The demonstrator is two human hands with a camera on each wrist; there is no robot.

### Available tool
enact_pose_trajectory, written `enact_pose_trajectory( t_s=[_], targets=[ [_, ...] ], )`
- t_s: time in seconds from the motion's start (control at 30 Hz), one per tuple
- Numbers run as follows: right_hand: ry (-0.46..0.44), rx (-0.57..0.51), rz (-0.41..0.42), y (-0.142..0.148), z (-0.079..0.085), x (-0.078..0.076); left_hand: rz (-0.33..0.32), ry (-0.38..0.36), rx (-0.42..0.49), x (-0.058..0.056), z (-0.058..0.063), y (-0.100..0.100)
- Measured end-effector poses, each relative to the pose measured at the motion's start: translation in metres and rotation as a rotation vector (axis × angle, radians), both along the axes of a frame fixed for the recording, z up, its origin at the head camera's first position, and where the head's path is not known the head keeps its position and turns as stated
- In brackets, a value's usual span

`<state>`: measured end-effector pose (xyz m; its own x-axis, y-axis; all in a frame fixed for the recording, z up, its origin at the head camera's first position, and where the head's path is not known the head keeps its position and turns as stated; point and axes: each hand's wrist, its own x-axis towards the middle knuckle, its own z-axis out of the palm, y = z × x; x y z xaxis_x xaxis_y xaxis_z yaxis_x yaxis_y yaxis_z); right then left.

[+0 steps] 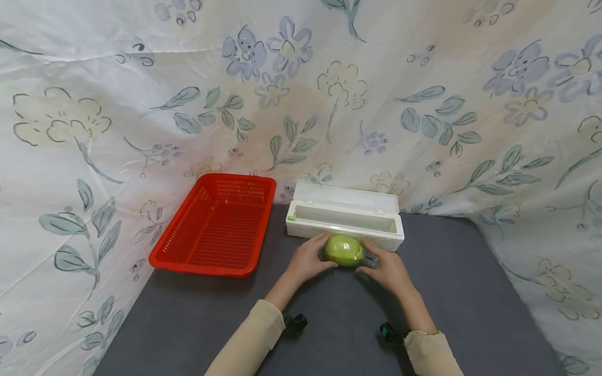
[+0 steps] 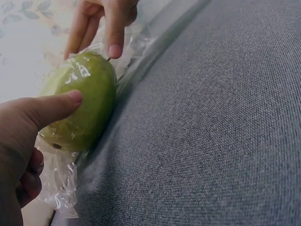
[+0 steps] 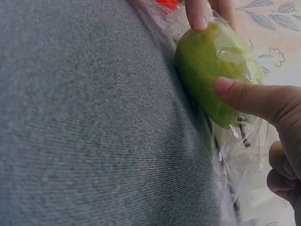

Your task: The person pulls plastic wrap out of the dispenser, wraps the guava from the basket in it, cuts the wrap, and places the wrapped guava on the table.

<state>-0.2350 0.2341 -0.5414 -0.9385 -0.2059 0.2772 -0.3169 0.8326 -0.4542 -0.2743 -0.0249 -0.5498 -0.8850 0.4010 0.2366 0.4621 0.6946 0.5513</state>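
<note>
A green pear (image 1: 345, 250), covered in clear plastic wrap (image 2: 63, 183), lies on the grey tabletop with a hand at either end. My left hand (image 1: 308, 258) holds its left end, the thumb laid over the wrapped skin. From the other end my right hand (image 1: 389, 269) grips it, thumb on the near side close to the stem. Loose wrap bunches out past both ends of the pear, as the right wrist view shows beside the wrapped pear (image 3: 202, 61). Fingers on the far side are partly hidden behind the fruit.
Right behind the pear stands a long white box (image 1: 301, 228), its lid (image 1: 348, 196) raised at the back. A red plastic basket (image 1: 202, 269) with perforated sides sits to the left. Floral cloth (image 1: 301, 136) hangs behind the grey table (image 1: 338, 334).
</note>
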Motion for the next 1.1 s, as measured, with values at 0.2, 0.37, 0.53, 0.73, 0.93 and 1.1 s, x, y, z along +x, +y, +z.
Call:
enact_pose_trajectory(
  t_s=[0.2,0.37,0.53,0.73,0.93,1.1],
  targets=[
    [0.009,-0.029,0.006,-0.001,-0.003,0.003,0.006,0.012,0.013,0.002,0.001,-0.003],
    [0.032,-0.037,0.010,-0.003,-0.005,0.003,0.006,0.045,0.062,0.005,0.004,-0.006],
    [0.058,-0.027,0.008,-0.005,-0.006,0.003,0.012,0.077,0.106,0.005,0.004,-0.009],
    [0.108,-0.031,-0.002,-0.007,-0.006,0.004,0.081,0.075,0.158,0.001,-0.003,-0.013],
    [0.239,-0.092,-0.030,-0.008,-0.008,0.003,0.205,0.085,0.315,-0.005,-0.006,-0.020],
    [0.300,-0.144,-0.046,-0.010,-0.008,0.002,0.292,0.093,0.451,-0.010,-0.007,-0.028]
  ],
)
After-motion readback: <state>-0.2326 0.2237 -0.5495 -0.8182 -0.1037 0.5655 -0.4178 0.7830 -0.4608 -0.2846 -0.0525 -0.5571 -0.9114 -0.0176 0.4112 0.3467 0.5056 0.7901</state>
